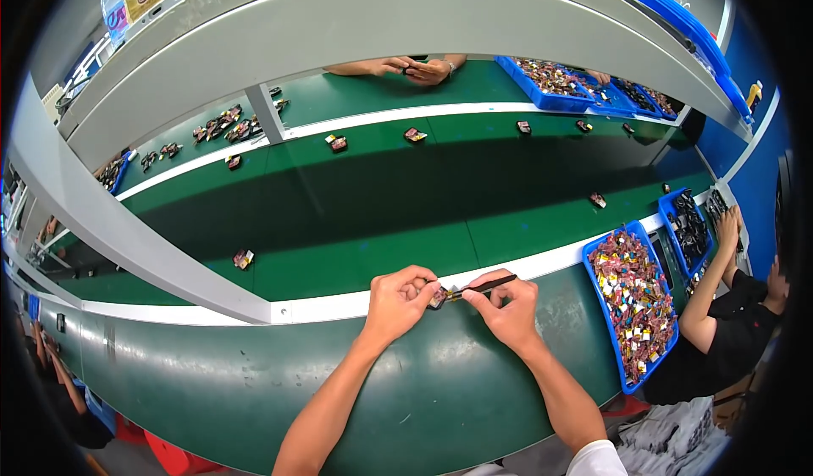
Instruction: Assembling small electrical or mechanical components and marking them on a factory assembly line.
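Observation:
Over the green bench edge, my left hand (396,303) pinches a small dark electronic part (437,299) with a pinkish and pale surface between thumb and fingers. Gripped in my right hand (510,313) is a pair of black tweezers (493,284). Its tip points left and meets the part, or comes very close to it; the exact contact is too small to tell. A blue tray (627,385) to the right of my right hand holds a heap of small pink, white and yellow pieces (631,298).
Beyond the white rail (339,306) runs a green conveyor belt (381,260) carrying scattered parts, one (244,259) at left. Grey shelf framing (406,10) arches overhead. A co-worker's hands (423,69) work opposite; another person (720,307) sits at right beside a blue tray (663,213).

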Demonstrator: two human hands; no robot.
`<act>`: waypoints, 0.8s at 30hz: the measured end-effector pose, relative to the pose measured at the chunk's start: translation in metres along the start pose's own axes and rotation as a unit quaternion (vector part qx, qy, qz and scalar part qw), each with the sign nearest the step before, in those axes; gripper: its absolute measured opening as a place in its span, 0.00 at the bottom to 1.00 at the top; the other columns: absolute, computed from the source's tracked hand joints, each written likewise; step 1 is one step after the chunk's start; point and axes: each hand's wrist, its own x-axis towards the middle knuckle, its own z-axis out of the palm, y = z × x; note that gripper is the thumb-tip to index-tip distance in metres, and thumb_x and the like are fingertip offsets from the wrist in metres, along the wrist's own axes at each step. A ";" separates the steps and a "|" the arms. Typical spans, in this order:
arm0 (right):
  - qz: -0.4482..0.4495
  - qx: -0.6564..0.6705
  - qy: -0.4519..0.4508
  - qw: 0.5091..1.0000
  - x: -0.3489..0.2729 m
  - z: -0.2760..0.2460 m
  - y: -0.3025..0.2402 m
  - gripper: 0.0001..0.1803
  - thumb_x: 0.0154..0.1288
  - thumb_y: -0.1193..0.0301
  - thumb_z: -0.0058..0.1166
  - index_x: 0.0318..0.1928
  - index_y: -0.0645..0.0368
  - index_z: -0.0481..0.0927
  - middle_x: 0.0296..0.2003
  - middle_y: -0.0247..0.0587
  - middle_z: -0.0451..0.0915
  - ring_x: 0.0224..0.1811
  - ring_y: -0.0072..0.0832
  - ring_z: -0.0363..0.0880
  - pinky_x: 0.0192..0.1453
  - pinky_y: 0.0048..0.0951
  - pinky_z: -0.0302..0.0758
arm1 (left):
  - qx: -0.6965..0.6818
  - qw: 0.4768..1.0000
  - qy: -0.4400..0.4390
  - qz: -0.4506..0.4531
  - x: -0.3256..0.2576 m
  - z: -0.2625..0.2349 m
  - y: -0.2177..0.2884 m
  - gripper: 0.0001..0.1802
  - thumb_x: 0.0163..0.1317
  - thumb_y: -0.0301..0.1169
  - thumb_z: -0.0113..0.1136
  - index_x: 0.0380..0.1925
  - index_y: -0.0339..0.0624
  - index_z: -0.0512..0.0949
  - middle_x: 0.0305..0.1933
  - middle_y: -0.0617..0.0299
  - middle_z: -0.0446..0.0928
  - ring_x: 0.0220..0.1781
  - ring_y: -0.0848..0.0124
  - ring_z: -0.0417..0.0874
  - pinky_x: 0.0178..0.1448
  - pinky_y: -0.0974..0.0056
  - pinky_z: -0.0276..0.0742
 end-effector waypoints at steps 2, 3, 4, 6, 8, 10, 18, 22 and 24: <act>0.003 -0.002 -0.002 1.000 0.000 -0.002 0.000 0.05 0.55 0.80 0.72 0.32 0.64 0.87 0.29 0.30 0.86 0.13 0.10 0.60 0.19 0.20 0.55 | -0.001 1.000 0.000 0.001 0.000 0.001 -0.001 0.02 0.61 0.18 0.68 0.33 0.30 0.84 0.22 0.69 0.80 0.20 0.90 0.67 0.23 0.77 0.59; 0.007 -0.003 -0.002 1.000 0.000 -0.003 0.000 0.05 0.55 0.79 0.72 0.31 0.65 0.86 0.30 0.30 0.87 0.13 0.11 0.60 0.19 0.20 0.55 | -0.008 1.000 -0.002 0.001 0.001 0.002 -0.003 0.02 0.61 0.18 0.68 0.33 0.30 0.84 0.22 0.69 0.80 0.20 0.90 0.67 0.23 0.77 0.59; 0.007 -0.002 -0.004 1.000 0.000 -0.002 0.000 0.05 0.55 0.79 0.72 0.31 0.65 0.86 0.30 0.30 0.87 0.13 0.11 0.60 0.19 0.20 0.55 | -0.012 1.000 -0.002 0.000 0.000 0.001 -0.004 0.02 0.61 0.18 0.68 0.33 0.30 0.84 0.22 0.69 0.80 0.20 0.90 0.67 0.23 0.77 0.59; 0.008 0.001 -0.011 1.000 0.000 0.000 -0.002 0.05 0.55 0.79 0.72 0.31 0.65 0.86 0.30 0.30 0.87 0.13 0.11 0.59 0.18 0.20 0.55 | -0.012 1.000 0.001 0.000 -0.001 0.001 -0.005 0.02 0.61 0.18 0.68 0.34 0.30 0.84 0.22 0.69 0.80 0.20 0.90 0.67 0.23 0.77 0.59; 0.005 -0.005 -0.014 1.000 0.000 -0.001 -0.001 0.05 0.55 0.79 0.72 0.31 0.65 0.86 0.31 0.30 0.87 0.13 0.11 0.59 0.18 0.20 0.55 | -0.016 1.000 0.002 0.003 0.000 0.002 -0.006 0.02 0.61 0.18 0.68 0.34 0.30 0.85 0.22 0.69 0.80 0.20 0.90 0.66 0.24 0.77 0.59; 0.002 -0.009 -0.019 1.000 0.000 -0.001 -0.001 0.05 0.55 0.79 0.72 0.31 0.65 0.86 0.31 0.30 0.87 0.13 0.11 0.59 0.18 0.21 0.55 | -0.012 1.000 -0.005 0.002 0.000 0.001 -0.007 0.03 0.61 0.19 0.68 0.34 0.30 0.85 0.23 0.68 0.81 0.20 0.90 0.66 0.24 0.77 0.58; 0.052 0.011 -0.030 0.998 0.000 -0.002 0.002 0.06 0.56 0.80 0.71 0.35 0.62 0.87 0.19 0.26 0.79 0.16 0.07 0.57 0.20 0.17 0.52 | -0.006 1.000 0.002 0.017 0.000 0.005 -0.011 0.04 0.60 0.20 0.70 0.35 0.32 0.86 0.24 0.68 0.82 0.21 0.90 0.64 0.23 0.77 0.57; 0.080 0.051 -0.034 0.995 0.002 -0.003 -0.004 0.06 0.57 0.81 0.71 0.35 0.63 0.86 0.20 0.25 0.80 0.17 0.05 0.57 0.20 0.16 0.52 | 0.010 0.999 0.006 0.030 -0.001 0.003 -0.007 0.05 0.60 0.20 0.71 0.36 0.32 0.87 0.24 0.69 0.82 0.21 0.89 0.64 0.23 0.76 0.57; 0.106 0.076 -0.039 0.991 0.002 -0.003 -0.002 0.06 0.57 0.81 0.70 0.35 0.64 0.86 0.22 0.24 0.81 0.18 0.04 0.58 0.21 0.15 0.52 | 0.007 0.999 0.005 0.034 -0.001 0.004 -0.007 0.04 0.59 0.20 0.71 0.36 0.33 0.87 0.24 0.69 0.81 0.21 0.89 0.64 0.23 0.76 0.57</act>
